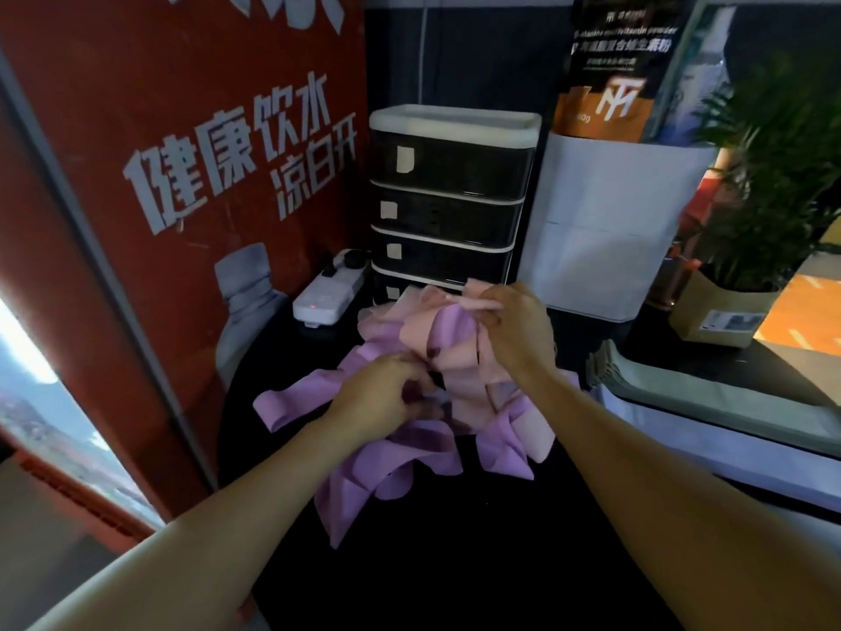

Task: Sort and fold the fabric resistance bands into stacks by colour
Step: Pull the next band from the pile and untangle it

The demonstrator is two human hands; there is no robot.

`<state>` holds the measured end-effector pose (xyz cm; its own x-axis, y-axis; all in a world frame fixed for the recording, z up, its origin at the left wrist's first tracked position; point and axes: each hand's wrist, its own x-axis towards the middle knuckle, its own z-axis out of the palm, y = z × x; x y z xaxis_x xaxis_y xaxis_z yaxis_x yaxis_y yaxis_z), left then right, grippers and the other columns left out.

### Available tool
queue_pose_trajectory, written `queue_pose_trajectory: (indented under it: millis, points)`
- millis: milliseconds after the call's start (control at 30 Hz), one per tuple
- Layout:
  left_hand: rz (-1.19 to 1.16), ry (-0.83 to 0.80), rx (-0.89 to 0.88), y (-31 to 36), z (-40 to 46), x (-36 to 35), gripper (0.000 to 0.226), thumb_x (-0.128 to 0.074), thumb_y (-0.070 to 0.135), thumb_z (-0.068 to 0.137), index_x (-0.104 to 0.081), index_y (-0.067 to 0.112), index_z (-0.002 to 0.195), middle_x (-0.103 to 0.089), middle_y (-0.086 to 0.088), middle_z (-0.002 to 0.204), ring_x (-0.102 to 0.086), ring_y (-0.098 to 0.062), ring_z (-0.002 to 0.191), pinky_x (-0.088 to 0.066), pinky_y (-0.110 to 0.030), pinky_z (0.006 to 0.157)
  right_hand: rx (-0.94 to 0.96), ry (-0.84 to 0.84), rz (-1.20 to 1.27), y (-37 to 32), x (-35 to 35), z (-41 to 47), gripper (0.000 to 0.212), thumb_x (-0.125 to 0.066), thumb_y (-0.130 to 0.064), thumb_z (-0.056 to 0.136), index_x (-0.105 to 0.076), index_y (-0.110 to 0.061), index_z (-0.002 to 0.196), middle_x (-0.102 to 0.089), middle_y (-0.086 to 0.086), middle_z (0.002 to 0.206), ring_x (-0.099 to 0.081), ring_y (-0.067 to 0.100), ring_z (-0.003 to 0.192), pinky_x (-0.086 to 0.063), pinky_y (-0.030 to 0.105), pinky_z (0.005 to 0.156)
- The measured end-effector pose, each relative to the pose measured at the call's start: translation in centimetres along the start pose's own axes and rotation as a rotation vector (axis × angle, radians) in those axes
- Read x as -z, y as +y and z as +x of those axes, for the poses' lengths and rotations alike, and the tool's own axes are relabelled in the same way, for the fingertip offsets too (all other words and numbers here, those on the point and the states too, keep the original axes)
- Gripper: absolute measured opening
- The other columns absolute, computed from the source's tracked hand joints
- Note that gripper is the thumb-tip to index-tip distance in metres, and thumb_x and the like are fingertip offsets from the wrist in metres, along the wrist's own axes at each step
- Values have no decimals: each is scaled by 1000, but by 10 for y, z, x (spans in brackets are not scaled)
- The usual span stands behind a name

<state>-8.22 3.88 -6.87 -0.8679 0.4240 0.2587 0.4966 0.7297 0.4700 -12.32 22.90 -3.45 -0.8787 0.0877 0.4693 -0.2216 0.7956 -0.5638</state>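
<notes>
A tangled heap of fabric resistance bands lies on the black table (455,562), purple bands (396,457) spreading to the front and left, peach-pink bands (459,352) on top toward the back. My right hand (514,330) pinches the upper edge of a peach-pink band and holds it raised above the heap. My left hand (382,393) has its fingers curled into the middle of the heap and grips fabric there; which colour it holds is hidden by the fingers.
A black drawer unit (448,198) stands behind the heap, with a white power strip (327,293) to its left. A red poster panel (159,175) lines the left side. Right: a white box (614,230), a potted plant (764,175) and stacked grey-white items (710,403).
</notes>
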Motion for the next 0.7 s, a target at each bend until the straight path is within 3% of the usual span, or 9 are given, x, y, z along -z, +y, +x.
queue_pose_trajectory:
  millis: [133,200,267,333,433,533,600,700]
  points:
    - [127,-164,-41,-2,0,-5,38,-61,60,63,-65,29,86,-54,15,90,-55,-9,85,-48,-30,73,24,-145,-21,8,0,-10,25,-66,-24,85,-68,-11,107,-54,8,112,-56,23,101,-41,27,79]
    - [136,-178,-9,0,1,-6,29,-61,52,72,-68,30,90,-59,13,97,-60,-12,90,-51,-33,76,48,-186,-22,7,4,-15,29,-67,-23,84,-67,-11,111,-52,9,115,-55,23,103,-41,29,84]
    - [145,-112,17,6,2,-3,9,-62,31,81,-69,28,87,-62,10,100,-62,-16,93,-52,-33,77,71,-206,-22,4,9,-17,31,-69,-22,83,-66,-11,112,-53,11,115,-55,25,104,-40,28,87]
    - [147,23,21,12,7,3,8,-63,27,84,-70,24,85,-64,7,96,-62,-17,91,-48,-32,77,95,-226,-24,1,14,-18,34,-70,-21,82,-66,-10,114,-54,12,114,-55,25,105,-36,23,86]
    - [-151,213,127,24,16,25,11,-67,27,84,-70,19,78,-63,10,80,-60,-6,76,-47,-24,74,79,-249,-23,-4,21,-20,36,-69,-21,83,-64,-9,117,-52,11,118,-54,23,106,-32,15,84]
    - [-352,308,99,39,22,46,10,-65,19,86,-67,17,76,-61,11,76,-55,7,67,-38,-7,65,154,-239,-71,-5,26,-20,27,-66,-16,84,-68,-7,109,-59,13,117,-52,23,104,-35,19,87]
    - [-398,343,72,48,27,57,8,-64,18,87,-67,16,80,-64,9,78,-56,9,68,-39,-4,65,143,-199,-31,-6,31,-18,23,-67,-18,82,-71,-11,104,-63,9,107,-52,15,94,-37,19,83]
    - [-467,395,68,60,33,71,11,-64,19,87,-67,22,77,-65,11,79,-57,9,68,-42,-6,66,72,-178,139,-18,48,-19,21,-69,-14,83,-69,-7,102,-65,10,96,-59,18,85,-47,26,80]
